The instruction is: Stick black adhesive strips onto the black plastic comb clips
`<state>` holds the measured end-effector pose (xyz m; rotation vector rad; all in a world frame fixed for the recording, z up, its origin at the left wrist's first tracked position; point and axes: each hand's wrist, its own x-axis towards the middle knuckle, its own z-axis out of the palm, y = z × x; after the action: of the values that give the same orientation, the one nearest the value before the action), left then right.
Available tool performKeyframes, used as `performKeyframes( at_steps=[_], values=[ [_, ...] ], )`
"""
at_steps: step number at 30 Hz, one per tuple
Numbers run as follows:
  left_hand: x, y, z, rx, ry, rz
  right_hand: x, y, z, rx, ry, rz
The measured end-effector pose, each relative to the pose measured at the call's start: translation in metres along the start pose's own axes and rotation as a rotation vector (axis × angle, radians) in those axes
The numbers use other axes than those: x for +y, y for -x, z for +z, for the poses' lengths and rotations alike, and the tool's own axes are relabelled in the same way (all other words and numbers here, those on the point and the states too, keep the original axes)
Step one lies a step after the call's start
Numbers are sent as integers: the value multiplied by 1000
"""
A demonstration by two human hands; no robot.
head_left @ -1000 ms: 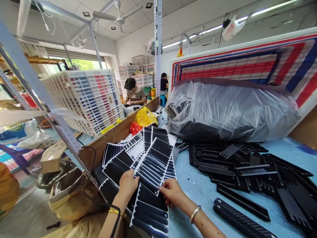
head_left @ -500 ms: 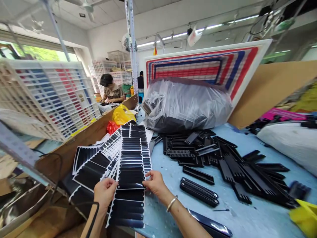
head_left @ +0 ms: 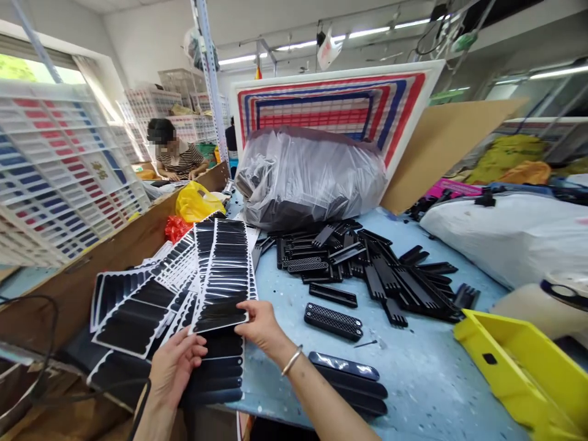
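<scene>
My right hand (head_left: 261, 326) pinches the lower right corner of a white-edged sheet of black strips (head_left: 224, 263). Beside its lower left edge is my left hand (head_left: 177, 366), palm turned up, fingers loosely spread and holding nothing. Another sheet of black strips (head_left: 220, 370) lies beneath, reaching the table's front edge. More such sheets (head_left: 133, 318) are fanned out to the left. On the right are two black textured handles, a plain one (head_left: 333, 294) and a patterned one (head_left: 334, 321), with glossy black pieces (head_left: 349, 383) nearer the front.
Black slotted parts (head_left: 381, 269) are heaped on the blue table (head_left: 427, 380) below a filled plastic bag (head_left: 307, 177). A yellow bin (head_left: 519, 373) stands at right, a white sack (head_left: 509, 236) behind it. Yellow and red bags lie left; a person (head_left: 174, 153) sits beyond.
The view has swung right, bringing the yellow bin fully in. My left hand has let go of the sheet and opened. My right hand now holds the upper sheet's corner, slightly raised.
</scene>
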<state>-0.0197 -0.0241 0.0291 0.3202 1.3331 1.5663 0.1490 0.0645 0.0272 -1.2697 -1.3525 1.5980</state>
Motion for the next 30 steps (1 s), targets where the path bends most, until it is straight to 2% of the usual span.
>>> performKeyframes(
  at_steps=[2,6,9,11,15,18,22,26,30],
  values=[
    [-6,-4,-5,-7,-80,23,0,1,7,4,27,1],
    [-12,-10,-11,129,-322,223,-5,1,-1,6,81,2],
    [-13,-7,-7,41,-461,361,-9,0,-18,-32,172,-19],
    [-17,-3,-1,46,-437,397,-8,-3,-28,-80,271,-29],
    [-33,12,11,-88,-160,170,3,-2,-40,-97,535,-78],
    [-43,28,12,-95,-136,76,14,2,-47,-79,767,-114],
    [-53,52,-4,-14,-138,-17,18,8,-53,-124,997,-153],
    [-67,73,-25,76,-85,-35,12,23,-52,-175,1084,-224],
    [-83,83,-34,-47,-21,-182,23,54,-46,-241,1087,-350]
  ],
)
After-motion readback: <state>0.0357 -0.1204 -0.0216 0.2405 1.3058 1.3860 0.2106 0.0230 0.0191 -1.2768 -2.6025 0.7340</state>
